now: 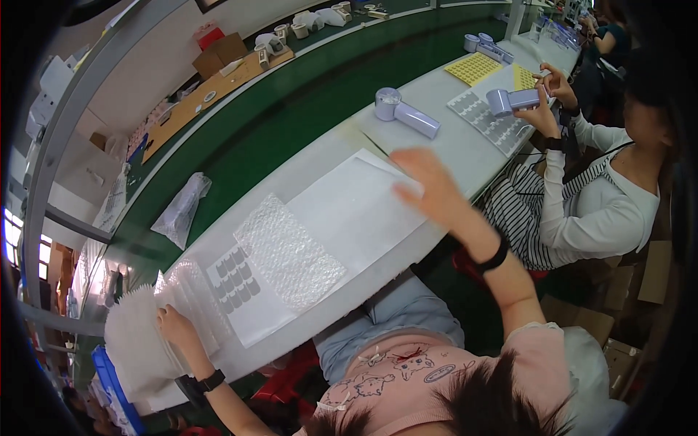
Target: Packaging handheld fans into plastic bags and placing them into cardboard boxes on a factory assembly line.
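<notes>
My left hand (179,330) is at the stack of clear bubble-wrap bags (190,294) and thin white sheets (131,341) at the near left, fingers curled on a bag's edge. Blurred by motion, my right hand (429,187) hovers over the right end of a white paper sheet (349,207), thumb and fingers apart, nothing seen in them. A flat bubble-wrap bag (291,251) lies in front of me, partly over a sheet of grey labels (234,280). Beyond my right hand, a lavender handheld device (403,112) with a round head lies on the table.
To my right, a co-worker holds another lavender device (512,102) over a label sheet (491,120). Yellow label sheets (472,67) lie farther back. A plastic bag (182,211) rests on the green surface beyond the table. A blue bin (116,389) stands at the left end.
</notes>
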`<state>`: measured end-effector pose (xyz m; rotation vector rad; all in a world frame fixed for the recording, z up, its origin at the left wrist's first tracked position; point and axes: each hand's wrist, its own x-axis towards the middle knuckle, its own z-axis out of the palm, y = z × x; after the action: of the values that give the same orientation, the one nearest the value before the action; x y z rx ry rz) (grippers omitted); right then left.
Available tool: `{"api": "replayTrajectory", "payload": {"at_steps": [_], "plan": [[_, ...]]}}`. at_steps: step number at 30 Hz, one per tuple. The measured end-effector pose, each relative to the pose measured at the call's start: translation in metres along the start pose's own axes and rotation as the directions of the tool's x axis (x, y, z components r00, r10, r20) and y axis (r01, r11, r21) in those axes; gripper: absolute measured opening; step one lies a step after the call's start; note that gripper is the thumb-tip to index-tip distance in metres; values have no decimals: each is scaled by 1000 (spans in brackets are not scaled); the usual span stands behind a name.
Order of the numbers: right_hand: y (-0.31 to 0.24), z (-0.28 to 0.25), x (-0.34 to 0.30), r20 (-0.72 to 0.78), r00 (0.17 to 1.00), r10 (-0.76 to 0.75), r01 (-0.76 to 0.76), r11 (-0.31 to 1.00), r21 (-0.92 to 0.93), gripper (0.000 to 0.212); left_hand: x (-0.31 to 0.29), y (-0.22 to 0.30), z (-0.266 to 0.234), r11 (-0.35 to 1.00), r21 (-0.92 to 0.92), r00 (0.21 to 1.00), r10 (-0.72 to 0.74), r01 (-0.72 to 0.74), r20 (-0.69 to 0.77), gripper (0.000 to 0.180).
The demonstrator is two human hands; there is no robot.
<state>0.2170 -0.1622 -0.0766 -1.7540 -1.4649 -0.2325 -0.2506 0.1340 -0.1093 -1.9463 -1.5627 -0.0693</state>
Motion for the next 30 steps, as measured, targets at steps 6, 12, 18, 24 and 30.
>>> {"api": "replayTrajectory", "payload": {"at_steps": [6,12,18,24,30], "plan": [[88,-19,65,88,905,417,-308,783,-541,48,7,5,-56,968,-137,967,-228,212,-113,11],[152,4,81,216,772,598,-393,716,-576,45,5,32,-130,779,-608,785,-280,-150,-553,16],[132,-17,75,243,804,543,-332,749,-574,43,-23,125,-166,369,-574,660,170,-731,-731,16],[36,-53,25,353,797,490,-600,708,372,46,-59,159,-152,154,-743,634,648,-651,-421,22],[-15,-27,-31,472,742,476,-599,155,786,50,-77,198,-185,165,-895,816,503,-415,-285,22]]}}
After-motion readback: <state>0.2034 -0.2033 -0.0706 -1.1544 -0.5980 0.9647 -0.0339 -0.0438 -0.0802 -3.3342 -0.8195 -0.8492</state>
